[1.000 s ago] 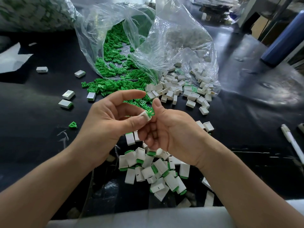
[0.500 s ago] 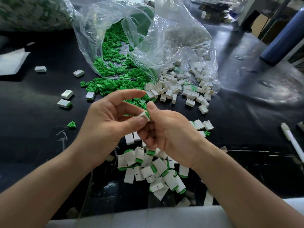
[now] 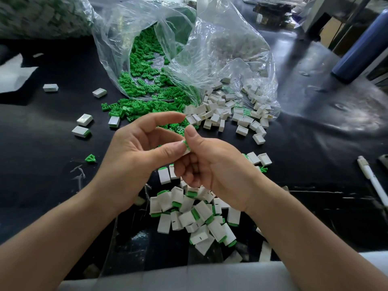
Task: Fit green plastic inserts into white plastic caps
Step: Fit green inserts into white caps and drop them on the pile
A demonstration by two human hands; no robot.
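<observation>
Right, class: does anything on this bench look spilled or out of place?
Yes: green inserts spill from the open bag onto the table, and one lone insert lies well left of them.

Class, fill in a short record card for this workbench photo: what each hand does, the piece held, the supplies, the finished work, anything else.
Left hand: pinches a cap between thumb and fingers
Right hand: grips the same cap, thumb on its insert
Held piece: white cap, green insert showing at its top
Supplies: green inserts spilling from a clear bag; loose caps beside them
Finished: assembled caps piled on the table below the hands
Other: pen, blue bottle
</observation>
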